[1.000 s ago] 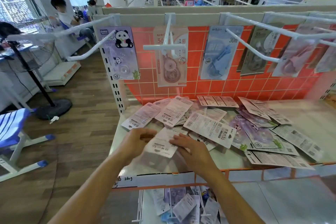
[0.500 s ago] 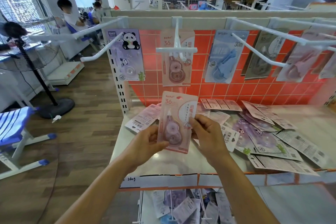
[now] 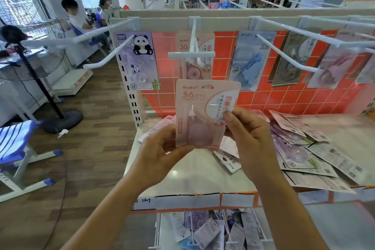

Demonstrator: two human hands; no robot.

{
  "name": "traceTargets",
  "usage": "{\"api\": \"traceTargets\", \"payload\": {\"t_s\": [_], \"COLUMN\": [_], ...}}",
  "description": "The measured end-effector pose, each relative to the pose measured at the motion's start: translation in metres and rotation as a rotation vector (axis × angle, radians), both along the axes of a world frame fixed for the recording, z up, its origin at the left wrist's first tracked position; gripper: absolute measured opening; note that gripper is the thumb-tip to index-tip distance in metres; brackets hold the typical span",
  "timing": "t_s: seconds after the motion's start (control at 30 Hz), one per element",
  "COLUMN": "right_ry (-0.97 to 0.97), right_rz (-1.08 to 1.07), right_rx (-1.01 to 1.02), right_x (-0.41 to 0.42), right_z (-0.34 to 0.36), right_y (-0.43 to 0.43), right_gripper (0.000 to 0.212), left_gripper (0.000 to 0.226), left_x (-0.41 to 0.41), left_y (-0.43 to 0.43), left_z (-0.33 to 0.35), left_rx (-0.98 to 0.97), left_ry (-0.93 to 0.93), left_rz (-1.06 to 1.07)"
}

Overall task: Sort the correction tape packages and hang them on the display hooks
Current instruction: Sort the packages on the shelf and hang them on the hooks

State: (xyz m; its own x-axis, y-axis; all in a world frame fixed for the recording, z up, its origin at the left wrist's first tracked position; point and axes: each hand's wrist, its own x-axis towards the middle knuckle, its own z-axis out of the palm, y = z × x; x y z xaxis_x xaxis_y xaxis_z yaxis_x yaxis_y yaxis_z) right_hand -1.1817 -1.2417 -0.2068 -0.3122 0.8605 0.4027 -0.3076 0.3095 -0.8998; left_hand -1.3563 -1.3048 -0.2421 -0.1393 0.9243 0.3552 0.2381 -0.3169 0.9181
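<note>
I hold a pink correction tape package (image 3: 203, 111) upright, front side toward me, just below the middle white display hook (image 3: 192, 46). My left hand (image 3: 162, 154) grips its lower left corner. My right hand (image 3: 247, 138) pinches its right edge. A matching pink package (image 3: 205, 46) hangs on that hook behind it. A pile of loose packages (image 3: 300, 148) lies on the shelf to the right, many face down.
A purple panda package (image 3: 138, 60) hangs at the left, a blue one (image 3: 249, 60) and grey and pink ones (image 3: 332, 63) at the right, on long white hooks. More packages sit in the rack (image 3: 207, 229) below the shelf. A fan stand (image 3: 40, 87) and people are at left.
Both hands picked the pink package off the pile, turned it front side toward me and raised it toward the middle hook.
</note>
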Motion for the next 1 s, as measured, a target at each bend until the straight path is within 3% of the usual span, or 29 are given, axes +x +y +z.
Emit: {"api": "traceTargets", "payload": {"t_s": [0.2, 0.5, 1.0], "right_ry": [-0.007, -0.016, -0.038], "right_rz": [-0.037, -0.06, -0.135], "right_rx": [0.133, 0.21, 0.2], "right_x": [0.001, -0.004, -0.012], "right_z": [0.011, 0.021, 0.021], "right_y": [-0.003, -0.005, 0.009], "right_gripper": [0.024, 0.015, 0.014], "left_gripper": [0.031, 0.031, 0.031], "left_x": [0.007, 0.007, -0.002], "left_y": [-0.004, -0.007, 0.007], "left_z": [0.016, 0.023, 0.015], "left_rx": [0.077, 0.104, 0.091], "left_ry": [-0.024, -0.048, 0.01], "left_rz": [0.009, 0.023, 0.041]}}
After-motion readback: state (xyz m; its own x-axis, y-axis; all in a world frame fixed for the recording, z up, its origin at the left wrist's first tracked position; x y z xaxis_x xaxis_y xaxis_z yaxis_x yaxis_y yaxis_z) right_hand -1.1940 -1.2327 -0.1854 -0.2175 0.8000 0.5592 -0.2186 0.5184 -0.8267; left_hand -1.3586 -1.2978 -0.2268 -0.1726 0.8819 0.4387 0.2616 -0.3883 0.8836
